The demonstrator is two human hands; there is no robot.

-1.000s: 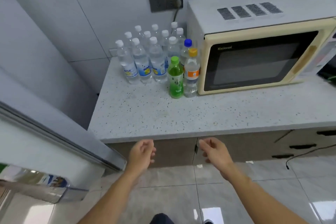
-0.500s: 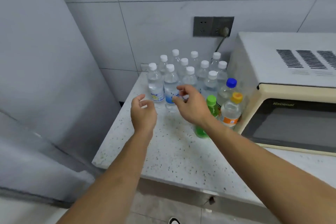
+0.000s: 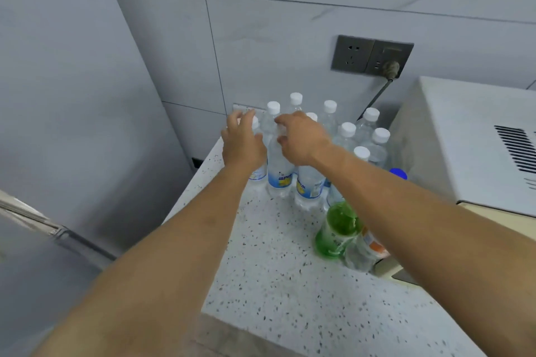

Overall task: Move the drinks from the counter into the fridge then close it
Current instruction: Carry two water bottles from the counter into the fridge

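Several clear water bottles (image 3: pixel 347 130) with white caps stand packed at the back left of the speckled counter (image 3: pixel 275 284). My left hand (image 3: pixel 243 140) lies over the top of the leftmost front bottle (image 3: pixel 258 175), fingers spread. My right hand (image 3: pixel 300 136) curls thumb and fingers around the neck of the front bottle beside it (image 3: pixel 279 174), which still stands on the counter. A green bottle (image 3: pixel 336 229), an orange-labelled bottle (image 3: pixel 366 252) and a blue-capped bottle (image 3: pixel 398 174) stand under my right forearm, partly hidden.
A cream microwave (image 3: pixel 464 139) fills the counter's right side, touching the drinks. Its cable runs up to a wall socket (image 3: pixel 371 55). The grey fridge (image 3: pixel 72 95) rises at the left, with its open door's edge (image 3: pixel 43 226) at lower left.
I have stepped closer to the counter. Both hands moved forward from the counter's front to the front row of water bottles, and the right hand closed around a neck.
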